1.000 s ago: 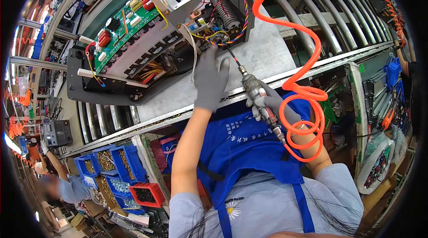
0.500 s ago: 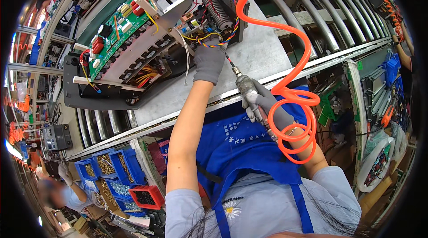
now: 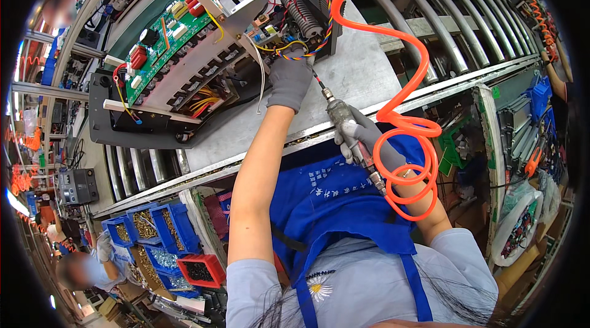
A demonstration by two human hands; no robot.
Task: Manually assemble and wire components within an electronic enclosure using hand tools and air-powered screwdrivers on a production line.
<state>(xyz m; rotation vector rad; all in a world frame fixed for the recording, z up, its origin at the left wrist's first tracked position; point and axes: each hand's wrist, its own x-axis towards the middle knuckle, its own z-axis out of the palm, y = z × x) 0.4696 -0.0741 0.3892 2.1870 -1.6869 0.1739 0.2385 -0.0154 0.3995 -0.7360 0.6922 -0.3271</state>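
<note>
My right hand (image 3: 364, 134), in a grey glove, is wrapped round a pneumatic screwdriver (image 3: 339, 114) with an orange coiled air hose (image 3: 410, 70). The thin bit of the screwdriver points up and left, its tip close beside my left hand (image 3: 292, 79). That gloved left hand reaches into the end of an open machine chassis, under a loop of twisted coloured wires (image 3: 301, 56); its fingers are mostly hidden there. Above it sit a ribbed grey coil (image 3: 301, 13) and small components. The chassis carries a green circuit board (image 3: 161, 48) on its left part.
A metal-topped bench (image 3: 362, 70) lies under the chassis, with a roller conveyor (image 3: 455, 39) to the right. Blue screw bins (image 3: 175, 230) and a red bin (image 3: 201, 271) stand at lower left. Another person (image 3: 92, 266) works at far left. Tools (image 3: 522, 125) sit at right.
Both hands and the screwdriver have shifted slightly to the right, and the wire loop and chassis sit a little differently. The person at far left has moved; another head shows at upper left.
</note>
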